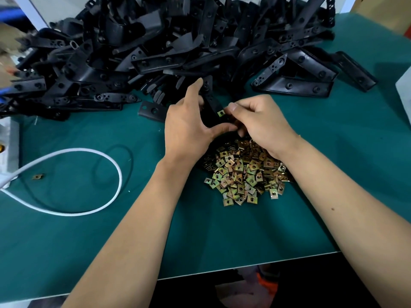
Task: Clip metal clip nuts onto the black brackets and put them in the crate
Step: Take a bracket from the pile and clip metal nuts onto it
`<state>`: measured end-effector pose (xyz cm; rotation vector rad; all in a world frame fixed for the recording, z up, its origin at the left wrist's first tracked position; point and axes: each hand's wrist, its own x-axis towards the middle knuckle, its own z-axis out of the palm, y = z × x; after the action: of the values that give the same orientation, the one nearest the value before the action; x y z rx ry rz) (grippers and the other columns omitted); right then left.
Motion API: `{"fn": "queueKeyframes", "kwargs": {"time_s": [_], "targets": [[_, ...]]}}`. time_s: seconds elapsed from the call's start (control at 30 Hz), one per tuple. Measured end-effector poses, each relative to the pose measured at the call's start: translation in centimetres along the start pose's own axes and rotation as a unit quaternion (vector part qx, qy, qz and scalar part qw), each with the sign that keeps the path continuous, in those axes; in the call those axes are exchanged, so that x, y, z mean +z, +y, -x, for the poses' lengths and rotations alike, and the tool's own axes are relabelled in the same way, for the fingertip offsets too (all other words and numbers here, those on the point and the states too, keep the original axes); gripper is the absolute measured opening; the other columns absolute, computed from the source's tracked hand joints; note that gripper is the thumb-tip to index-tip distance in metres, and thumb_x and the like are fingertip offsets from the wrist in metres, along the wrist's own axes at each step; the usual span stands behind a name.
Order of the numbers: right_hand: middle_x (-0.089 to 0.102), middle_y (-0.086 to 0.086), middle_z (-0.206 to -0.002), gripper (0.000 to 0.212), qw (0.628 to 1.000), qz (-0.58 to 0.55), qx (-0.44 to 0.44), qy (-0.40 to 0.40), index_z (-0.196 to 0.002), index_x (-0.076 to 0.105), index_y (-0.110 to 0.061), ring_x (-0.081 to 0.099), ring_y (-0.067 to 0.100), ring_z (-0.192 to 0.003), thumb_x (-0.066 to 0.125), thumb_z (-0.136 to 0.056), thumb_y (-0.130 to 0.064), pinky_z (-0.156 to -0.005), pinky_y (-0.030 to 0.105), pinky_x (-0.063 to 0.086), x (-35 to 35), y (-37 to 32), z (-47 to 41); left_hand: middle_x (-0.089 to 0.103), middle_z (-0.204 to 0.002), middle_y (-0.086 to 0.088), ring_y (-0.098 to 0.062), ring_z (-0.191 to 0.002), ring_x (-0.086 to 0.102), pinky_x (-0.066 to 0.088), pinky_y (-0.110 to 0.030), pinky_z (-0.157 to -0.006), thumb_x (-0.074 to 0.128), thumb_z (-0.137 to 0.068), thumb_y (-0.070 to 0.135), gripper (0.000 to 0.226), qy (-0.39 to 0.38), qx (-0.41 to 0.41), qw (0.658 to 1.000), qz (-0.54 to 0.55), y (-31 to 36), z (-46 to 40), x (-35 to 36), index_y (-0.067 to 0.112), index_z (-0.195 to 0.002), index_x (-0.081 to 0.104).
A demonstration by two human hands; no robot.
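Note:
My left hand [189, 123] grips a black bracket [212, 110] over the green table, thumb under it and fingers round its far side. A brass-coloured clip nut [220, 113] sits on the bracket's edge, and my right hand [259, 122] pinches it there between thumb and forefinger. Just below my hands lies a heap of loose clip nuts [244, 174]. A big pile of black brackets [155, 47] fills the back of the table. No crate is in view.
A white cable [106, 161] loops across the green mat [89, 241] at the left, with one stray clip nut [37, 176] beside it. A white box edge [403, 94] stands at the far right. The table's front edge [244, 266] runs below my forearms.

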<state>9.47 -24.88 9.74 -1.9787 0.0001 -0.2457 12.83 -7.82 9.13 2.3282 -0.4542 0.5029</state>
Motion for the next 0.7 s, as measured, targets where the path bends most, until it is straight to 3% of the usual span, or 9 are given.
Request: {"fn": "queueKeyframes", "kwargs": {"time_s": [0.2,0.37,0.5,0.57,0.7], "targets": [[0.07,0.022,-0.072,0.035,1.0,0.019,-0.019,-0.009,-0.081,0.076,-0.01,0.056,0.016,-0.05,0.056,-0.105,-0.027,-0.058,0.032,0.047,-0.2,-0.4,0.2,0.066,-0.113,0.001,-0.018,-0.104,0.062,0.052,-0.04,-0.095,0.084,-0.06,0.071,0.116,0.011,0.001,1.0,-0.008,0.2,0.1,0.0,0.015,-0.153,0.04],[0.069,0.027,-0.079,0.034,0.997,0.042,-0.034,-0.051,-0.087,0.075,-0.005,0.052,0.013,-0.052,0.055,-0.106,-0.024,-0.057,0.028,0.043,-0.2,-0.5,0.3,0.065,-0.11,0.001,-0.017,-0.102,0.062,0.051,-0.041,-0.094,0.084,-0.06,0.07,0.117,0.011,-0.007,1.0,-0.017,-0.1,0.3,-0.3,0.013,-0.152,0.041],[0.071,-0.012,-0.081,0.023,0.996,0.069,-0.034,-0.046,-0.118,0.076,-0.017,0.061,-0.008,-0.065,0.058,-0.105,-0.024,-0.066,0.01,0.044,0.2,-0.5,0.3,0.064,-0.112,0.002,-0.018,-0.107,0.061,0.051,-0.041,-0.096,0.088,-0.068,0.056,0.107,0.018,-0.035,0.999,-0.011,-0.3,-0.2,0.0,0.013,-0.153,0.039],[0.069,-0.016,-0.092,0.027,0.992,0.111,-0.055,-0.023,-0.128,0.071,-0.018,0.062,-0.009,-0.078,0.062,-0.102,-0.023,-0.074,0.006,0.043,0.5,-0.3,0.4,0.065,-0.114,0.002,-0.017,-0.108,0.061,0.05,-0.036,-0.096,0.089,-0.069,0.054,0.107,0.03,-0.058,0.998,-0.016,-0.7,-0.5,0.1,0.014,-0.154,0.038],[0.068,-0.01,-0.087,0.014,0.983,0.134,-0.126,-0.028,-0.106,0.069,-0.018,0.064,0.005,-0.078,0.073,-0.093,-0.015,-0.071,0.015,0.049,0.3,-0.7,0.9,0.059,-0.107,0.01,-0.007,-0.099,0.052,0.04,-0.022,-0.088,0.089,-0.064,0.062,0.113,0.066,-0.108,0.992,-0.017,-1.7,-0.9,-0.3,0.018,-0.155,0.038]]}}
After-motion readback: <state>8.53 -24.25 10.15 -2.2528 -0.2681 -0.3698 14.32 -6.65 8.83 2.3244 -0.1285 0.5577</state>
